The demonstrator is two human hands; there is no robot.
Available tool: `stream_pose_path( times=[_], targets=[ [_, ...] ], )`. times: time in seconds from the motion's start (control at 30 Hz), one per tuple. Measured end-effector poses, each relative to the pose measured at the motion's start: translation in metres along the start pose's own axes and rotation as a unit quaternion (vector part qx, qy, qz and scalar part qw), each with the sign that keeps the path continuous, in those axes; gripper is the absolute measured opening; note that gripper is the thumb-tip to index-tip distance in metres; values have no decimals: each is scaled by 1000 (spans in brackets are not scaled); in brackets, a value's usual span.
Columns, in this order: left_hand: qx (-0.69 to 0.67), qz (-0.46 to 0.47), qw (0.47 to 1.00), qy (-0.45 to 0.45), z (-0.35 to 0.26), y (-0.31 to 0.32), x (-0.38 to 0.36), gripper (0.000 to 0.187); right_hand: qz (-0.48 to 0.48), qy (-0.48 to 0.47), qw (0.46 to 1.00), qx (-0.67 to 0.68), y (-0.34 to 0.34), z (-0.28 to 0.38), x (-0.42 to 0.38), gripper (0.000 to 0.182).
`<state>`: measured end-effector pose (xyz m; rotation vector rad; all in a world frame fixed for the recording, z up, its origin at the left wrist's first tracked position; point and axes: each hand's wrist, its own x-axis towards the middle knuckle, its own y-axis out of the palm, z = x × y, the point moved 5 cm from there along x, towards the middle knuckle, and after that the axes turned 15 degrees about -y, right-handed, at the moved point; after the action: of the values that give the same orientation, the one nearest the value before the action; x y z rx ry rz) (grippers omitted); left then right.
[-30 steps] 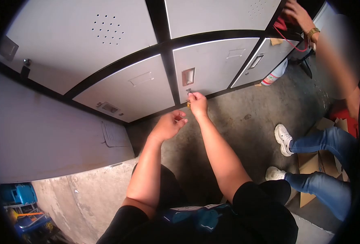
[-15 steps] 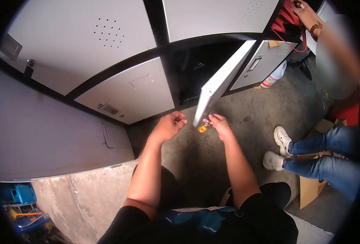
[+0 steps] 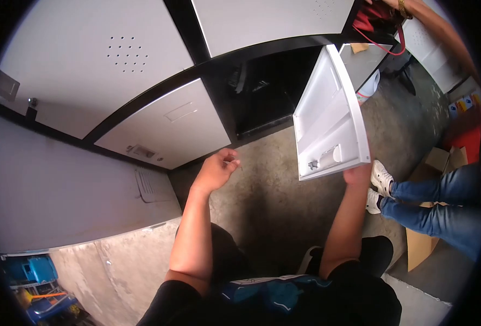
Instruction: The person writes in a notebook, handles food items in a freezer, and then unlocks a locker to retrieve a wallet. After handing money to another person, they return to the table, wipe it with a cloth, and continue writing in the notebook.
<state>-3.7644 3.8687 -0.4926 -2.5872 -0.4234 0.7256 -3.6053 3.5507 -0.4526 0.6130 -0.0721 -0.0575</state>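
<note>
The white locker door (image 3: 327,119) stands swung out wide, its inner face toward me, with a small lock (image 3: 312,164) near its lower edge. My right hand (image 3: 355,174) is at the door's lower right corner, mostly behind it. Its fingers are hidden, so what it holds does not show. My left hand (image 3: 217,169) hovers over the floor in front of the lockers, fingers loosely curled and thumb a little apart, with no object plainly in it. Behind the door, the dark locker compartment (image 3: 267,92) is exposed.
A closed locker door (image 3: 164,125) is left of the compartment. At upper right, another person's arm (image 3: 436,27) reaches to a red bag (image 3: 379,24). That person's white shoe (image 3: 380,179) is right of my right hand, near cardboard boxes (image 3: 422,247). Blue items (image 3: 39,269) sit lower left.
The locker door has swung further open to the right, with my right hand moving along behind it. The keys with a yellow tag at that hand are now hidden. My left hand shifted slightly left.
</note>
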Motion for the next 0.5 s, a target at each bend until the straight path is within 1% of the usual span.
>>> stream_pose_path(
  times=[0.03, 0.1, 0.13, 0.17, 0.2, 0.23, 0.27, 0.33, 0.4, 0.43, 0.47, 0.5],
  targets=[
    [-9, -13, 1000, 9, 1, -2, 2, 28, 62, -35, 996, 61, 9, 20, 4, 35],
    [-62, -81, 995, 20, -1, -14, 3, 29, 52, -153, 987, 4, 36, 65, -10, 36],
    [-88, -115, 989, 26, -2, -20, 5, 30, 10, -315, 939, -139, 44, 90, -20, 39],
    [-93, -174, 979, 53, -1, -29, 7, 34, -32, -460, 843, -277, 56, 110, -38, 41],
    [-107, -212, 969, 63, -1, -37, 8, 34, -26, -565, 793, -226, 74, 123, -56, 40],
    [-122, -249, 958, 72, 1, -44, 9, 34, -19, -661, 730, -173, 92, 132, -78, 39],
    [-136, -284, 946, 81, 3, -51, 9, 33, -12, -746, 655, -119, 107, 132, -98, 39],
    [-167, -282, 940, 93, 11, -57, 16, 34, 173, -702, 674, -152, 151, 94, -79, 31],
    [-182, -281, 938, 95, 10, -60, 18, 34, 271, -510, 794, -187, 198, 28, -40, 15],
    [-181, -278, 939, 95, 11, -60, 18, 36, 281, -421, 836, -212, 213, -20, -8, 16],
    [-178, -275, 940, 94, 13, -60, 19, 37, 314, -171, 902, -243, 221, -78, 22, 20],
    [-176, -274, 941, 95, 14, -60, 19, 38, 332, -220, 841, -366, 232, -120, 44, 23]
  ],
)
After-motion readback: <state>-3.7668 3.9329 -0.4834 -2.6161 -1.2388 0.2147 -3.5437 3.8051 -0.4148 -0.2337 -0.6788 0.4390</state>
